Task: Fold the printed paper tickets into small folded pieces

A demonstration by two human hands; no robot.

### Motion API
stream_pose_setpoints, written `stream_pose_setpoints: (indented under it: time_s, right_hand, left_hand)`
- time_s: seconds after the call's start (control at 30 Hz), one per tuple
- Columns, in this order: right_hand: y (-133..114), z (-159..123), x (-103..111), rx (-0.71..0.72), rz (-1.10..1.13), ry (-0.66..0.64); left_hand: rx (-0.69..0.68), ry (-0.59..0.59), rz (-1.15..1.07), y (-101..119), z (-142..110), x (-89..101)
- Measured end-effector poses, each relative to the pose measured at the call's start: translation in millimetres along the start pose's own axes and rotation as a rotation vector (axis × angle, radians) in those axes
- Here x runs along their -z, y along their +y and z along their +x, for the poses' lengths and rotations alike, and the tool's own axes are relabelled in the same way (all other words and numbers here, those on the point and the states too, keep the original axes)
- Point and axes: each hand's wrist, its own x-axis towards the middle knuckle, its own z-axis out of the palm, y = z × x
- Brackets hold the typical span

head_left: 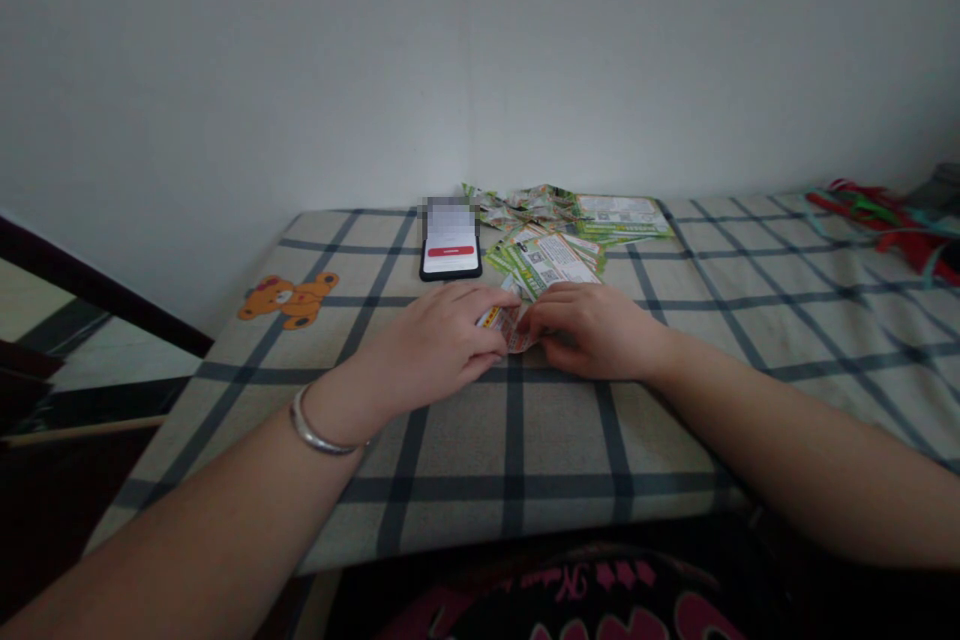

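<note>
Between my hands, low over the table, is a small printed card with a yellow strip and reddish patterned print. My left hand, with a silver bangle at its wrist, closes its fingers on the card's left side. From the right, my right hand pinches the card's other edge, the fingertips curled. Much of the card is covered by my fingers. Just beyond lies a fanned pile of green and white printed cards. Left of the pile rests a black phone with its screen lit and a red button showing.
Crumpled green wrappers lie by the wall, beside a stack of green-edged cards. A bear-shaped sticker is on the checked tablecloth at left. Red and green fabric or straps lie at the far right.
</note>
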Motion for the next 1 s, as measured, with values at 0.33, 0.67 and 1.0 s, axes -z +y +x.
stream_pose_setpoints:
  time_s: [0.33, 0.67, 1.0]
  right_hand:
    - [3, 2, -1, -0.052, 0.015, 0.060]
    - [6, 3, -2, -0.035, 0.074, 0.053]
    - [10, 8, -14, -0.154, 0.069, 0.180]
  left_hand:
    - [0.067, 0.021, -0.061, 3, 2, -0.1]
    - [0.030, 0.042, 0.037, 1, 2, -4.4]
    - [-0.025, 0.018, 0.059, 1, 5, -1.1]
